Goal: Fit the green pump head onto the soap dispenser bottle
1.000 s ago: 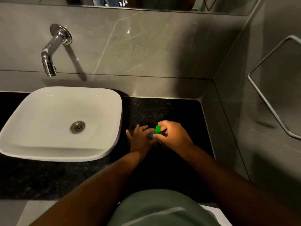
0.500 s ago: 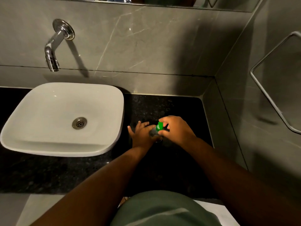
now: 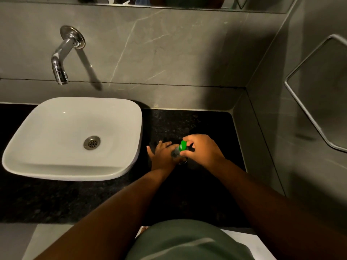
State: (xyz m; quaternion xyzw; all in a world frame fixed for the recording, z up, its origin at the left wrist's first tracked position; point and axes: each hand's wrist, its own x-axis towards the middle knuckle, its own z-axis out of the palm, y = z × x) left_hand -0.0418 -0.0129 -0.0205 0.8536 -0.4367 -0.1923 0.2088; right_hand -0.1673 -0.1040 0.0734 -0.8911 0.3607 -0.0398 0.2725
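Note:
The green pump head (image 3: 182, 145) shows between my two hands, on top of the soap dispenser bottle (image 3: 176, 152), which stands on the black counter (image 3: 206, 124) right of the basin. Only a small greyish part of the bottle shows; my hands hide the rest. My right hand (image 3: 201, 150) is closed around the pump head from the right, thumb and fingers pinching it. My left hand (image 3: 163, 156) wraps the bottle from the left, fingertips spread toward the back.
A white square basin (image 3: 47, 162) sits on the counter to the left, with a chrome wall tap (image 3: 61, 59) above it. Grey tiled walls close the back and right side. A metal towel ring (image 3: 311, 117) hangs on the right wall.
Both hands stay on the bottle and pump head. My right hand's fingers have shifted slightly around the green pump head. The camera view has moved a little.

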